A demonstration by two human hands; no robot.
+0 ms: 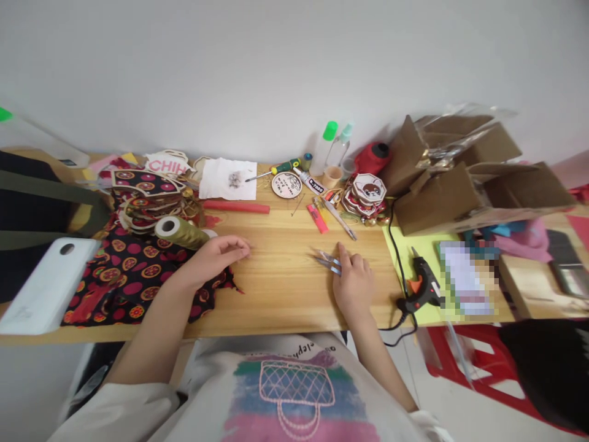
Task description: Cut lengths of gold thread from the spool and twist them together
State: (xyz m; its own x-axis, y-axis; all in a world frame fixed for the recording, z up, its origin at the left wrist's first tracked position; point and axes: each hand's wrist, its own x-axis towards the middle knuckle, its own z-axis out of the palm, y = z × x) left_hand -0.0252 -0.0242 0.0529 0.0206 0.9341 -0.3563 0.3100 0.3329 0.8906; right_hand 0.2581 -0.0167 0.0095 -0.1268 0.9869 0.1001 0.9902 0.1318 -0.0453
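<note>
My left hand [221,256] is just above the table, its fingers curled in toward the thumb. Whatever lies between those fingertips, if anything, is too small to make out. Just behind that hand lies a spool of olive-gold thread [186,234], resting by a dark patterned cloth [147,264]. In my right hand [354,285] is a small pair of thread snips [329,261], blades pointing left, low over the wooden table [285,288]. The index finger stretches forward past the snips.
A red stick [237,207], a red lighter [317,219] and a pen [341,220] lie farther back. Octagonal dog-picture pieces [365,190] are stacked near cardboard boxes [442,196]. To the right are a glue gun [421,282] with black cord and a blurred phone [467,276].
</note>
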